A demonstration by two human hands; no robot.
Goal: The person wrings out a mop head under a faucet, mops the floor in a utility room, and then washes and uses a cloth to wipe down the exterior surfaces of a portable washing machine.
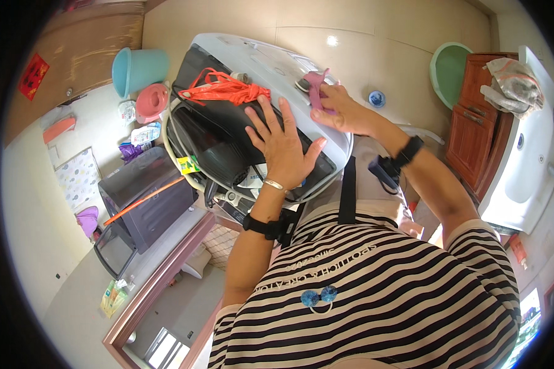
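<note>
My left hand (281, 147) lies with fingers spread on the dark lid (240, 117) of a washing machine, its fingertips by a bundle of red plastic strapping (235, 92). In my right hand (344, 110) is a pink cloth (315, 88), pressed against the pale control panel (277, 64) beside a round knob (301, 85). A black object (221, 157), partly glossy, sits on the lid left of my left hand. A pale hose (166, 138) curves around the machine's left side.
At left stand a blue bucket (141, 69), a pink basin (152, 102), bottles and a dark grey cabinet (143, 198) with an orange stick across it. A small blue lid (377, 98) lies on the floor. To the right are a green basin (448, 69) and a wooden vanity (471, 138) with a white sink.
</note>
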